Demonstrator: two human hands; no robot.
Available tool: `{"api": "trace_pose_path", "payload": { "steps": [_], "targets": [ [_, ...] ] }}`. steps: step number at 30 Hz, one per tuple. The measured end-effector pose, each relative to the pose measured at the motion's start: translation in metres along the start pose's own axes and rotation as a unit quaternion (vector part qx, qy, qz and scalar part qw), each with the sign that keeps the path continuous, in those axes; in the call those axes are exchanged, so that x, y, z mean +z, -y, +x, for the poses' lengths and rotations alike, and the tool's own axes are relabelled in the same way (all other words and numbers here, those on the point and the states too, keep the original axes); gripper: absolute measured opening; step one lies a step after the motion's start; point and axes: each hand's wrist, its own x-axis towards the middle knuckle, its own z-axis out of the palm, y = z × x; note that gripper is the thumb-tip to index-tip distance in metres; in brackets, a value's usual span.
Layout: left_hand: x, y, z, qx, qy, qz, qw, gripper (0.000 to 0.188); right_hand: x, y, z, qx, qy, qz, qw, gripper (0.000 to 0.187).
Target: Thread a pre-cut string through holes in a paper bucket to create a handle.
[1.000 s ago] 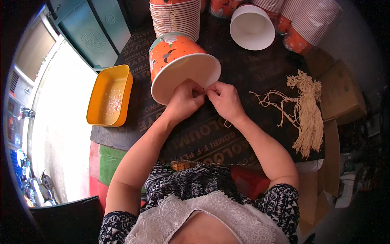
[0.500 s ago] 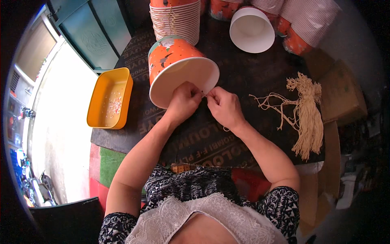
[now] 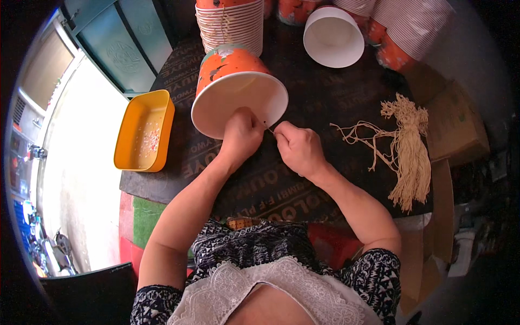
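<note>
An orange paper bucket with dark printed shapes lies tilted on the black table, its white mouth facing me. My left hand reaches over the near part of its rim, fingers closed on the bucket's edge; the fingertips are partly hidden inside. Just right of that rim, my right hand is closed in a pinch on a thin cord, which runs toward a small dark spot at the rim. A bundle of beige cords lies farther right, some strands loose toward my hand.
At the left table edge stands a yellow tray holding small light bits. Behind the bucket rises a stack of paper buckets. Another bucket lies mouth toward me, beside wrapped stacks at the back right. A cardboard box sits right.
My right hand has moved slightly down and away from the rim, and a short length of cord now shows between the hands. The bucket has shifted slightly left in view.
</note>
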Motion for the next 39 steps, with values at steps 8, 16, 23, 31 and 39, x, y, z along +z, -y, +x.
{"api": "trace_pose_path", "payload": {
  "steps": [8,16,23,31,39],
  "targets": [
    [0.003,0.001,0.003,0.009,-0.017,0.022,1.000,0.012,0.000,-0.005,0.002,-0.025,0.020,0.003,0.999,0.006],
    [-0.007,0.001,0.000,0.011,0.030,0.024,0.999,0.020,-0.001,0.000,0.027,0.151,0.020,0.003,0.988,0.036],
    [-0.049,-0.030,-0.036,0.151,-0.041,0.114,0.981,0.017,-0.022,0.027,0.047,0.052,0.001,-0.105,0.993,0.026],
    [-0.146,-0.087,-0.056,0.071,-0.076,0.289,0.951,0.035,-0.044,0.083,0.043,-0.185,-0.064,-0.353,0.915,0.013],
    [-0.126,-0.033,-0.040,-0.017,0.014,0.319,0.947,0.026,-0.037,0.104,0.029,-0.305,-0.161,-0.367,0.864,0.025]
  ]
}}
